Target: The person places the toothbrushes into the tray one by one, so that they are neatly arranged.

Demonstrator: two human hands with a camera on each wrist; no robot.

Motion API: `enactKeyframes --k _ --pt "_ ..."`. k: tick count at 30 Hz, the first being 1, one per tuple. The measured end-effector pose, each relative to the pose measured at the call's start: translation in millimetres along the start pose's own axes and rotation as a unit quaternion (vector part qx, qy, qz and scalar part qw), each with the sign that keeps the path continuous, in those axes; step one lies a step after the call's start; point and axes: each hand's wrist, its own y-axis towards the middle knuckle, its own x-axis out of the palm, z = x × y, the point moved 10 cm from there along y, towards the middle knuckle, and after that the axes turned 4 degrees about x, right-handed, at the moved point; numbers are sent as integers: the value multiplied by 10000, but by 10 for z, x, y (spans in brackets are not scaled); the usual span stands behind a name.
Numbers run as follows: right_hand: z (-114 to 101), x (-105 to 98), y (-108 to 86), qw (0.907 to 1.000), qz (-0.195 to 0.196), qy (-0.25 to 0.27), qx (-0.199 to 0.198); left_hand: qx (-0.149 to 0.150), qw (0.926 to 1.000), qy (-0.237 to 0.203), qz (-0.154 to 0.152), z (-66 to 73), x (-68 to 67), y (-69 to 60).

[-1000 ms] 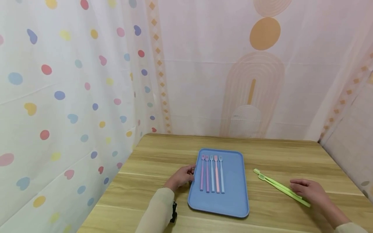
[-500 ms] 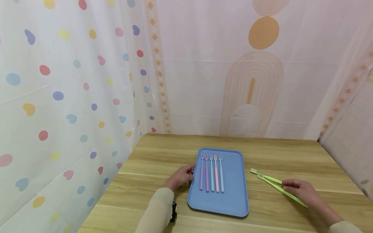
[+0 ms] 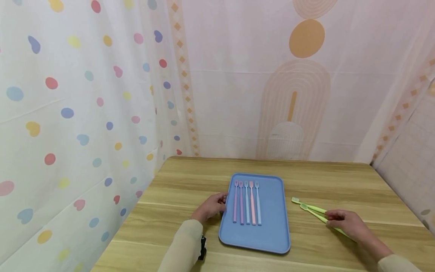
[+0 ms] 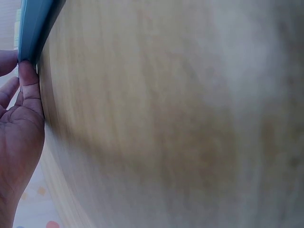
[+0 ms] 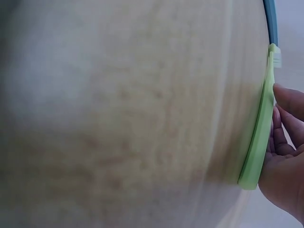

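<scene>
In the head view, my left hand (image 3: 210,206) grips the left rim of the blue tray (image 3: 272,234); the left wrist view shows a finger against the tray's side (image 4: 33,33). Several toothbrushes lie side by side on the tray, heads away from me: two purple ones (image 3: 242,207), two light blue ones (image 3: 259,207) and a pink one (image 3: 253,207). Right of the tray, two light green toothbrushes lie on the table, the nearer one (image 3: 317,216) crossing close to the farther one (image 3: 317,209). My right hand (image 3: 348,225) pinches the farther brush's handle, its fingers hiding that end.
The wooden table (image 3: 163,196) reaches back to a patterned curtain (image 3: 231,113). Another curtain with coloured dots (image 3: 85,158) hangs along the left side. A black strap (image 3: 202,247) sits at my left wrist.
My right hand has moved left along the green toothbrushes. The farther brush has shifted slightly left and its handle has swung away from the nearer one. My left hand stays at the tray.
</scene>
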Motion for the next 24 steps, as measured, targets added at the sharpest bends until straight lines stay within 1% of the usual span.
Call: enactKeyframes --k 7,11,14,18,24 --pt "-104 23 -7 9977 103 -609 -296 10 10000 -15 4 1 3 2" --pt "-149 27 -5 9961 132 -777 -398 56 10000 -6 -7 15 5 -3" --pt "-154 32 -6 9960 134 -786 -397 97 9999 -25 -27 22 10 -6" --pt "-132 47 -1 9973 60 -669 -280 138 9999 -63 -49 28 14 -7" --pt "-153 50 8 9981 41 -568 -238 108 9999 -96 -51 21 14 -12"
